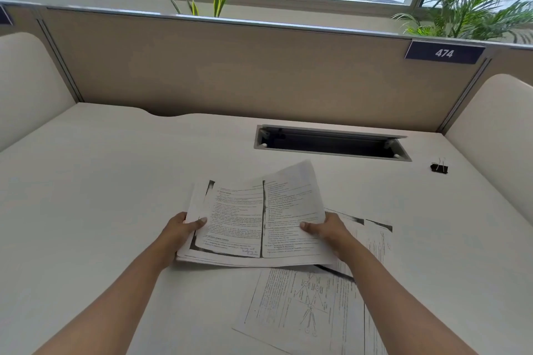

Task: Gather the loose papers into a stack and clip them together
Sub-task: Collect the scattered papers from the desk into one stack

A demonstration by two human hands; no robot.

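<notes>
Left hand (180,229) and right hand (326,229) both clamped on stack of papers (259,219), lifted above desk (101,181). More sheets (305,305) underneath. Black clip (439,168) far right.

A pale desk (101,181) carries loose printed sheets (305,305) near its front edge. A black binder clip (439,168) sits well apart at the right, beside a long cable slot (331,143) further back.
</notes>
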